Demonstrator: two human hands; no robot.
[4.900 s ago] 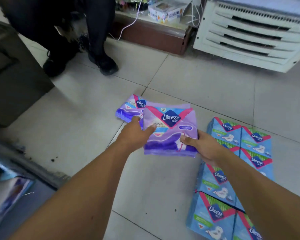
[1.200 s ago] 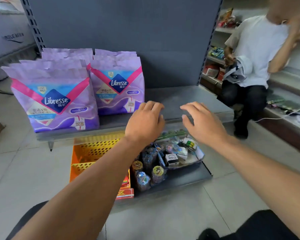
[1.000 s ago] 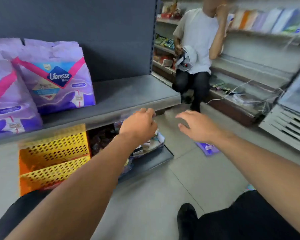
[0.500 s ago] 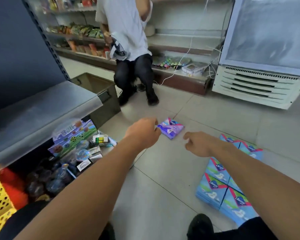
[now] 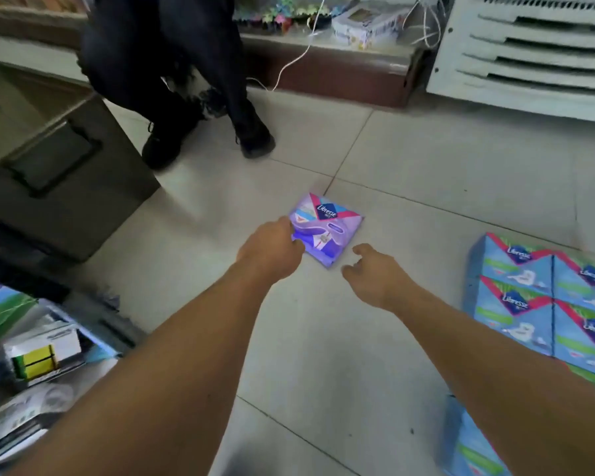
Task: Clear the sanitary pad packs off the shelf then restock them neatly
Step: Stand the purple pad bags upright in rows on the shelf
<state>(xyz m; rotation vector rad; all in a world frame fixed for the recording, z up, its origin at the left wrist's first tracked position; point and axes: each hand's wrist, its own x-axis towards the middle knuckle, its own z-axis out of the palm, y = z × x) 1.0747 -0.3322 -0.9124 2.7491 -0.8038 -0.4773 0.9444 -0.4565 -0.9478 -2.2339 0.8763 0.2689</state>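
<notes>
Purple pack (image 5: 325, 228): lay flat on the floor (image 5: 409, 159) at 12 o'clock from the hands
Left hand (image 5: 272, 249): fingers curled at the pack's near-left edge; a real grip could not be told
Right hand (image 5: 375, 273): loosely spread, empty, just beside the pack's 5 o'clock corner
Blue packs (image 5: 543, 297): stacked at 3 o'clock, well apart
Risk: a one-sided pinch could let the slick pack slip or crumple

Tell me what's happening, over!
Left hand touching the purple pack, grip unclear. Right hand open beside it. Purple pack flat on the floor. Blue packs stacked right. Nothing in the way.
</notes>
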